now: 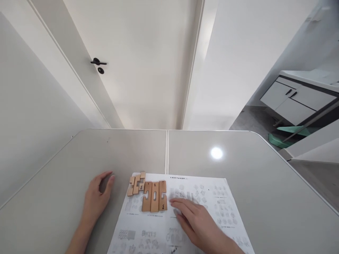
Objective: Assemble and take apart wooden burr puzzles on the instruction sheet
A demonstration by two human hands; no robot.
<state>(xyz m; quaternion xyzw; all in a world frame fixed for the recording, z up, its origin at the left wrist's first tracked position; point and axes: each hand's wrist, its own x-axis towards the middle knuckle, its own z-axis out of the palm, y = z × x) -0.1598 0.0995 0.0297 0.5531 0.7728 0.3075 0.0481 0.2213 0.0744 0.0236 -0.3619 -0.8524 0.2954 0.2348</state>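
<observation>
A printed sheet [196,225] with rows of small diagrams lies on the table. On its upper left part rest three flat wooden puzzle pieces [155,206] side by side, notched or slotted and marked with numbers. Just left of them sits a group of smaller notched wooden pieces [136,185], one bearing a mark. My right hand [194,218] lies on the sheet, its fingertips close to the right edge of the numbered pieces, holding nothing. My left hand [97,194] rests on the bare table left of the sheet, thumb and fingers apart, nothing in it.
The pale table [127,148] has a seam [167,151] down its middle and rounded far corners. Beyond it stands a white door [148,70] with a black handle [98,62]. At the right are a white cabinet [291,95] and green objects [280,141] on the floor.
</observation>
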